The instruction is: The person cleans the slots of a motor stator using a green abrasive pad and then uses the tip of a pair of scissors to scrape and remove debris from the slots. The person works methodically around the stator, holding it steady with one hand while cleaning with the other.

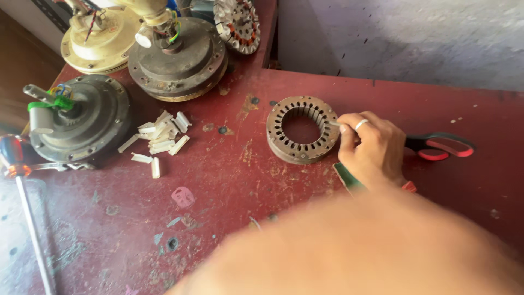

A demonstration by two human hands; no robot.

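Tabletop (229, 180), dark red and badly chipped, fills most of the frame, with a pale grey wall (415, 38) behind it along the upper right. A bare forearm (349, 251), blurred and close to the camera, crosses the lower middle and lower right. Three round motor housings stand in the upper left: a dark grey one (82, 123) at the left edge with a green-wrapped shaft and coloured wires, a brown one (180, 57) above and to its right, and a cream one (98, 41) at the top edge. A wound metal core (237, 24) leans at the top centre. A screwdriver (27, 202) with a red and black handle lies along the lower left edge.

The hand (371, 147), wearing a ring, rests right of centre; which of the person's two hands it is cannot be told with certainty, though it reaches in from the right. Its fingers are pinched together on a small pale strip (334, 124), whose tip meets the right rim of the metal ring (303, 129). That ring, a rusty slotted disc with an open middle, lies flat on the table just left of the hand, at the centre of the frame. Scissors (442, 146) with red and black handles lie behind the hand at the right. A green-edged card (349, 177) shows beneath the wrist. A heap of pale strips (161, 139) lies between the grey housing and the ring. No other hand shows.
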